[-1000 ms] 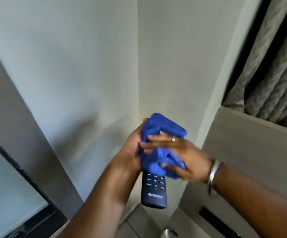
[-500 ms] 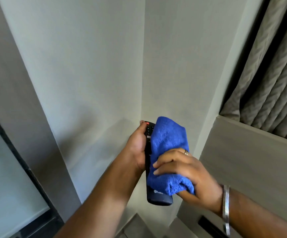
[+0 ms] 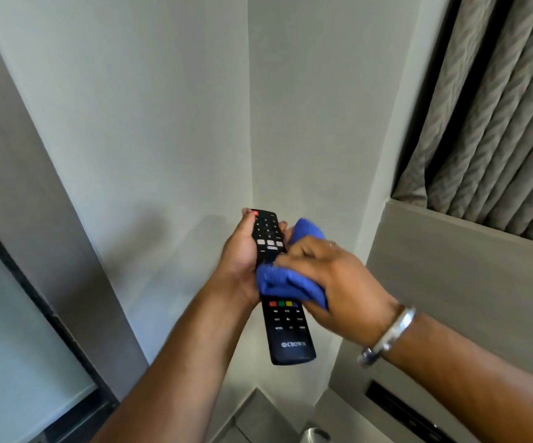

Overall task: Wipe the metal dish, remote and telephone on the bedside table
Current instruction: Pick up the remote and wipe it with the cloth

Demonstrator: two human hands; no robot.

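At frame centre, the left hand (image 3: 243, 257) grips the remote (image 3: 279, 289) button-side up, exposing its face, while the right hand (image 3: 338, 282) presses a bunched blue cloth (image 3: 286, 282) across its middle.

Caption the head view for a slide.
Left hand holds a black remote while right hand wipes it with blue cloth.

Black remote (image 3: 286, 330) with red, green, yellow and blue keys; blue cloth (image 3: 286, 284); grey chevron-patterned curtain (image 3: 495, 107); silver bangle (image 3: 393, 334).
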